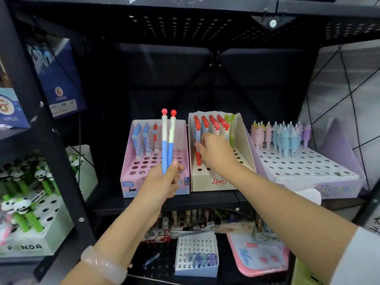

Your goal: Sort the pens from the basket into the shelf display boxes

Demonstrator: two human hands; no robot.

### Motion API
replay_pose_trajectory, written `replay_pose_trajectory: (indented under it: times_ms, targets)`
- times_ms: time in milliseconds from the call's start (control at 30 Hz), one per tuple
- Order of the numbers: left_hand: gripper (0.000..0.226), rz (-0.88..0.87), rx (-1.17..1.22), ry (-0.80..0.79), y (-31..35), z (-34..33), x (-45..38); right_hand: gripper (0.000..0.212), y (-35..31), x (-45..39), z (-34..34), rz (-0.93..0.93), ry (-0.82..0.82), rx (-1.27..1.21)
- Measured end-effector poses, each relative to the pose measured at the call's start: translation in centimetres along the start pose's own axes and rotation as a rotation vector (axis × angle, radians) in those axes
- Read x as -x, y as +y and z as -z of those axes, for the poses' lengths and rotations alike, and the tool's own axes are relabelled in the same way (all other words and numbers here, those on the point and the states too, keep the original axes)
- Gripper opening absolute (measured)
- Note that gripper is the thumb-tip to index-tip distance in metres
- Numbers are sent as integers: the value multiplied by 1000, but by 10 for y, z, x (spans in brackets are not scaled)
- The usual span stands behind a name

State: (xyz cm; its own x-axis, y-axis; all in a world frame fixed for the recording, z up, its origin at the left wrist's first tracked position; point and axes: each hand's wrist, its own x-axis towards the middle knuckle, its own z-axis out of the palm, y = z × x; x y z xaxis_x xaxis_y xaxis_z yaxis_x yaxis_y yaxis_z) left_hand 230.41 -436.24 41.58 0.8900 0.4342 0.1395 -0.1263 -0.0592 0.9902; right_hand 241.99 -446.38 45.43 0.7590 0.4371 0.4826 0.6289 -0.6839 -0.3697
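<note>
Left hand pinching two pens; right hand gripping boxed red pen.

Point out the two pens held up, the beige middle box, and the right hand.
two pens (168, 140), head view, on the white-blue barrels.
beige box (207, 182), head view, on its front wall.
right hand (216, 151), head view, on its back.

Three display boxes on shelf
</note>
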Motion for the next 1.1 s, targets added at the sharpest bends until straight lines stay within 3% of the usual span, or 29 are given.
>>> replay_pose_trajectory:
  times_ms: [100, 167, 200, 267, 367, 433, 533, 667, 767, 933, 1100]
  targets:
    - [26, 0, 19, -28, -1, 1, 2, 23, 2, 2, 4, -46, 84, -12]
    - [26, -7, 25, -52, -2, 0, 1, 20, 0, 5, 13, -45, 161, -196]
    - [26, -12, 27, -64, -3, -3, 1, 20, -3, 7, 18, -31, 134, -339]
    - [26, -9, 40, -89, -4, -11, 0, 23, -10, 15, 24, -14, -78, -573]
    - [27, 20, 57, -122, -4, -23, 0, 23, -10, 26, 24, -29, -280, -625]
    - [27, 36, 63, -121, -3, -28, 0, 20, -6, 25, 28, -40, -214, -654]
    - [26, 53, 38, -99, -2, -27, 1, 17, 6, 15, 43, -176, 14, -832]
    - [28, 51, -40, -39, -2, -26, 2, 16, 33, 12, 50, -129, 220, -639]
    - [30, 36, -77, -4, -2, -28, 3, 21, 45, 20, 39, -102, 168, -434]
    - [34, 69, 51, -6, -1, -30, 3, 23, 48, 16, 37, -82, 153, -357]
    - [29, 57, 18, -44, -3, -29, 3, 27, 45, 17, 36, -37, 127, -295]
